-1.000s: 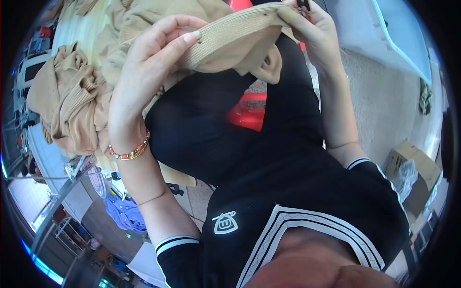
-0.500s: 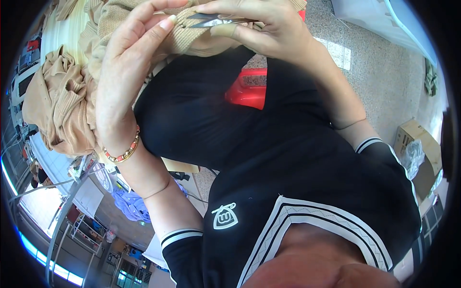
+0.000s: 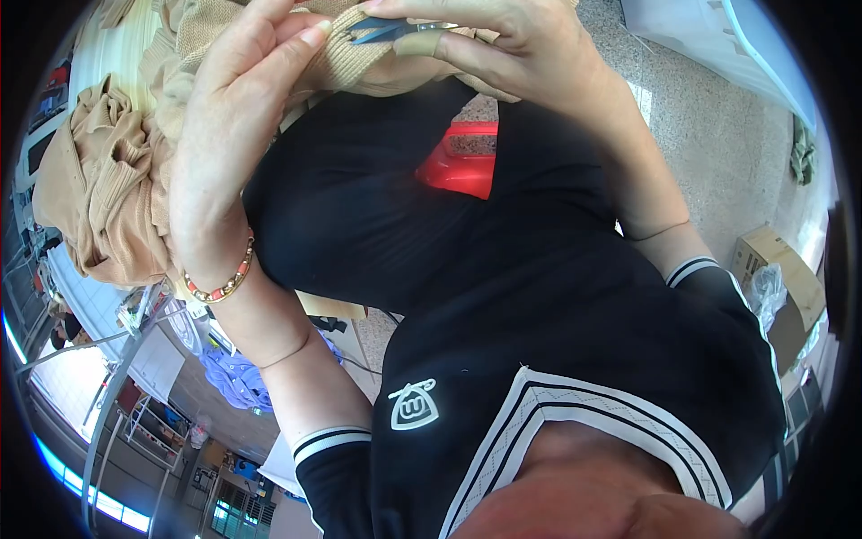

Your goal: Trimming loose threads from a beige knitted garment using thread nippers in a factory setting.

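Near the top edge, my left hand pinches the ribbed edge of a beige knit garment between thumb and fingers. My right hand grips a small pair of thread snips, its thumb below and a finger above. The dark blades point left and lie against the ribbing, close to the left fingertips. Part of the snips is hidden inside the right hand. The garment spreads over my knees and runs out of the picture at the top.
Another heap of beige knitwear lies to the left. A red plastic stool shows between my legs. On the right stand a cardboard box with clear plastic and a pale translucent bin. Purple-blue cloth lies at lower left.
Both hands have shifted slightly, the right one a little upward with the snips. The blades have changed angle a little against the ribbing. Each hand keeps its hold.
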A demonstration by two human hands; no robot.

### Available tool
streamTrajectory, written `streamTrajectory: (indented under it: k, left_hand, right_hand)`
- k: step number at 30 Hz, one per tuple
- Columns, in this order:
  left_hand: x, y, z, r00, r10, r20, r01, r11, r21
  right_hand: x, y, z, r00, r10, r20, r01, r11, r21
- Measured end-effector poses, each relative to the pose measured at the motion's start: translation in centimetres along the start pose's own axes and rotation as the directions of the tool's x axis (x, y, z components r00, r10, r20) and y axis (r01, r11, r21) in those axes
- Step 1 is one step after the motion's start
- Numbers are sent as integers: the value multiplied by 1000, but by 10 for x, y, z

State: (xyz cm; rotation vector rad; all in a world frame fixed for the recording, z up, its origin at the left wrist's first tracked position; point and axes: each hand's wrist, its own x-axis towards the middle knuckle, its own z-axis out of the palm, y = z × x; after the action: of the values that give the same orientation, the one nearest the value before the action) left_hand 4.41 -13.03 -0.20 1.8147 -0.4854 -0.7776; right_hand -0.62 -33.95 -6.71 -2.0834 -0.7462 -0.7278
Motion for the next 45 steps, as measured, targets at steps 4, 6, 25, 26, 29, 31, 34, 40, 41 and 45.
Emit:
streamTrajectory:
  k: [4,6,25,26,29,31,34,40,41,45]
  left_hand:
    - [4,-4,-2,1000,13,23,-14,999,50]
    - [15,-16,3,1000,6,30,-8,998,62]
    - [48,-57,16,552,832,55,-439,347,-829]
    - [48,-57,16,547,835,56,-439,343,-831]
    - [52,-58,16,533,843,70,-429,340,-837]
    - [53,-57,14,519,851,84,-426,343,-837]
    - [54,-59,11,511,855,84,-411,329,-850]
    - [-6,18,-7,978,-194,-73,181,971,-155]
    - [-12,19,-12,981,-188,-58,177,972,-155]
    - [-8,6,-28,999,-27,35,31,990,-138]
  right_hand:
    - [3,-11,-13,990,105,94,-104,995,-9]
    - [1,-2,-6,999,3,54,1,997,-77]
    - [3,1,-1,995,-80,60,86,989,-120]
    - [4,0,-2,995,-81,60,87,989,-118]
    - [3,0,-3,996,-42,75,50,993,-103]
    - [2,9,9,999,12,-30,0,931,364]
    - [-1,-3,8,839,498,221,-531,657,536]
    - [-5,0,27,785,471,402,-619,633,465]
    - [0,-4,31,773,484,411,-628,494,601]
    - [21,-21,-8,498,660,563,-841,209,499]
